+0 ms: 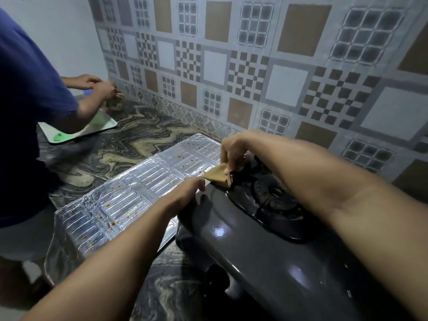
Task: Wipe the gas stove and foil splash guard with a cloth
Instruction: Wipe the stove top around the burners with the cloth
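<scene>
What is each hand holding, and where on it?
Right hand pinches the brown cloth at its upper edge; left hand rests on the stove edge, holding nothing.

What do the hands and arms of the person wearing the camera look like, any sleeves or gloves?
Both arms are bare as far as the picture shows, with no sleeves in view. The left hand and right hand wear no gloves, and no rings, watch or bracelets are visible.

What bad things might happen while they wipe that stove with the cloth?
The brown cloth in the right hand sits close to the burner grate and might snag on it. The foil splash guard, lying flat with orange spots, is thin; the left hand at its edge might crumple it.
</scene>
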### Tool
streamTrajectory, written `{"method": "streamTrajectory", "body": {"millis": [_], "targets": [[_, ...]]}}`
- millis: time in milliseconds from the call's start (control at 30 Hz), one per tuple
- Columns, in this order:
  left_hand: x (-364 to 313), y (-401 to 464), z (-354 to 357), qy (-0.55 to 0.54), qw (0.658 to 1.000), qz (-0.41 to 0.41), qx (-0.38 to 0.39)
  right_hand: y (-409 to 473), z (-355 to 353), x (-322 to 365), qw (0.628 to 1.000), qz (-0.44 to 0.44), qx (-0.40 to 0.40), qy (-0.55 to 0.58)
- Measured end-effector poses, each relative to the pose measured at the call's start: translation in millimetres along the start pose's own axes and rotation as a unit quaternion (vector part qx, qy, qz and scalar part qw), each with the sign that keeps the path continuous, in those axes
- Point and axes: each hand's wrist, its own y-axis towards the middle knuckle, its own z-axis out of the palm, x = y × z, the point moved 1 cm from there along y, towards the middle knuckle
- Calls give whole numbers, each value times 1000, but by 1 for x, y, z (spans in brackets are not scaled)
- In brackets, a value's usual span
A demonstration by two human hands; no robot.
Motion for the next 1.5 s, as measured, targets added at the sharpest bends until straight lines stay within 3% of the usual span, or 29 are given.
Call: {"method": "streamTrajectory", "body": {"millis": [133, 233, 467, 733, 1000, 1200, 1367, 1500], "targets": [[-7, 16, 8, 140, 988, 2, -66, 6, -5, -26, 999, 12, -34, -4], [-14, 19, 15, 170, 979, -22, -112, 8, -3, -31, 999, -14, -36, 3], [-46, 30, 46, 253, 954, 44, -153, 9, -6, -84, 995, 10, -84, 54], [-60, 46, 74, 344, 928, 66, -128, 9, -2, -134, 984, 78, -128, 99], [-57, 48, 72, 354, 928, 5, -115, 4, 27, -151, 948, 134, -189, 219], [-66, 43, 74, 404, 907, -1, -120, -5, 35, -158, 928, 143, -212, 272], [-67, 45, 77, 411, 905, -2, -110, -19, 46, -174, 923, 128, -266, 246], [-74, 49, 77, 458, 883, 14, -102, -40, 53, -186, 937, 154, -271, 156]]}}
